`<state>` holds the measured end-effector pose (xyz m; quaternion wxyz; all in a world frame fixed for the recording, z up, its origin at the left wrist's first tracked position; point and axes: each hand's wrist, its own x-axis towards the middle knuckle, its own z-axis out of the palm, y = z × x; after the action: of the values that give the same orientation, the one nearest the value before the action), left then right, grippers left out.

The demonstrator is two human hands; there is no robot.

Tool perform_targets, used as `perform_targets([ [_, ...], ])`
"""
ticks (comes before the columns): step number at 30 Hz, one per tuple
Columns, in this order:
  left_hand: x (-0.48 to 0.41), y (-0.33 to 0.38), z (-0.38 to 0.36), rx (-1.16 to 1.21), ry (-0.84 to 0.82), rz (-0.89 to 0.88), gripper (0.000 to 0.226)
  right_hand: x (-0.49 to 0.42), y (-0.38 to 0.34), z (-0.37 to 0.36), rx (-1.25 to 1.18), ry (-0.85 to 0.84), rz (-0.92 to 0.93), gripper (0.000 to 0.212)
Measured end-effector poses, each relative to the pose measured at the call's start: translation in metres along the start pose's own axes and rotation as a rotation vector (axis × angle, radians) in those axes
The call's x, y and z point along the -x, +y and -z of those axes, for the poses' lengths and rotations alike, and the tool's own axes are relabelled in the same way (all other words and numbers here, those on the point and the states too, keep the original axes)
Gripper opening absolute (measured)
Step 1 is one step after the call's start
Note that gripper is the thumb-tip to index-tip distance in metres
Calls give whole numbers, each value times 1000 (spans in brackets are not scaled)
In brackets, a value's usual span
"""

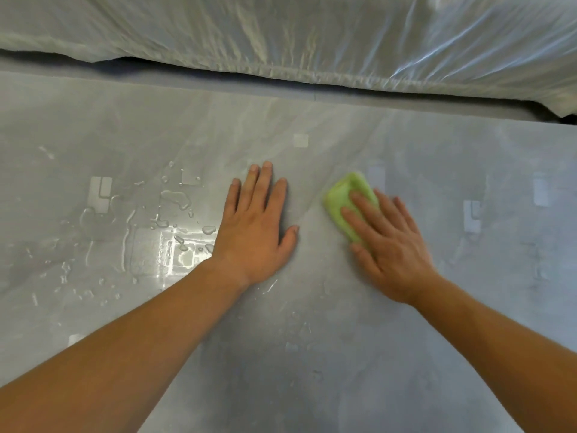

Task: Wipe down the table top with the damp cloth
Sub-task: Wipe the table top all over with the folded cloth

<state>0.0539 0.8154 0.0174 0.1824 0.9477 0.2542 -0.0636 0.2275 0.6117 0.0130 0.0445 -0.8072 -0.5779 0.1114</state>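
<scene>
The grey table top (312, 354) fills the view. A folded light-green cloth (342, 195) lies on it right of centre. My right hand (387, 242) presses flat on the cloth, fingers spread over its near half, and the far end of the cloth sticks out past my fingertips. My left hand (257, 226) rests palm-down on the bare table just left of the cloth, fingers together, holding nothing. Puddles and drops of water (175, 198) sit on the table left of my left hand.
A sheet of clear plastic (312, 35) covers something bulky along the table's far edge. Pale rectangular marks (301, 140) dot the table surface. More small water drops (296, 320) lie between my forearms.
</scene>
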Motion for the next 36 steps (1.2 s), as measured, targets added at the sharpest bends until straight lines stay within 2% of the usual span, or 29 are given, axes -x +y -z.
perform_targets([
  [3, 19, 2, -1, -11, -7, 54, 74, -1, 6, 0, -73, 43, -353, 58],
  [5, 32, 4, -2, -5, -9, 95, 74, 0, -19, -4, -120, 68, -453, 61],
  [8, 48, 5, -3, 5, -15, 147, 75, 22, -63, -15, -96, -1, -229, 60],
  [11, 57, 5, -7, 5, -31, 172, 75, 16, -62, -10, -77, -53, -59, 57],
  [13, 57, 4, -9, 18, -21, 168, 74, -24, -51, -3, -58, -25, -115, 58],
  [16, 57, 2, -10, 37, 3, 157, 75, -90, -57, 5, -145, 15, -332, 58],
  [17, 57, 1, -10, 46, 15, 152, 75, -98, -66, 4, -132, 18, -335, 59],
  [18, 59, 1, -9, 58, 23, 146, 77, -97, -76, 1, -96, 7, -268, 59],
  [21, 65, -2, -7, 70, 20, 140, 79, -58, -81, -7, 34, -98, 108, 60],
  [23, 71, 0, -4, 50, 20, 161, 76, -46, -57, -3, 69, -136, 228, 59],
  [24, 74, 3, -3, 45, 24, 173, 73, -48, -42, -2, 68, -114, 205, 58],
  [26, 78, 9, -3, 46, 22, 191, 69, -55, -16, 2, 20, -53, 14, 58],
  [29, 86, 15, -9, 39, 12, 228, 69, -46, -33, -1, -84, 13, -263, 60],
  [31, 91, 19, -11, 41, 20, 255, 69, -18, -63, -7, -79, -4, -191, 61],
  [34, 96, 23, -11, 71, 30, 285, 67, 27, -61, -13, -11, -101, 120, 59],
  [36, 101, 23, -12, 62, 25, 284, 67, 33, -34, -12, 13, -88, 85, 58],
])
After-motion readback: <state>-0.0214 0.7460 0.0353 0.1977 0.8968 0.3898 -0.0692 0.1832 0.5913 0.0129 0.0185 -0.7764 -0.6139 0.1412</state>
